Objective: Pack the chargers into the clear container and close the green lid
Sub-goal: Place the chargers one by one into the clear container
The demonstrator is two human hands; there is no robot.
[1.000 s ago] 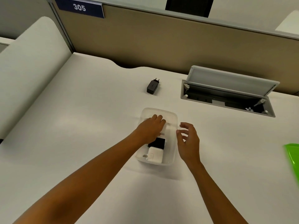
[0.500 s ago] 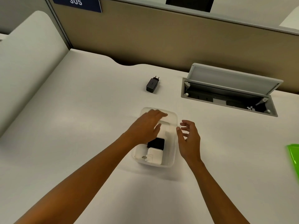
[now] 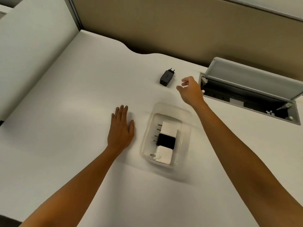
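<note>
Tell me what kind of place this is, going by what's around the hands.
Most likely an office cubicle: a white desk walled by a tan partition panel, with a flip-up cable and power hatch built into the desktop.

You have nothing readable in front of you here: no lettering, number, brand mark or sign can be made out on the black charger lying on the desk, nor on those in the clear container.
</note>
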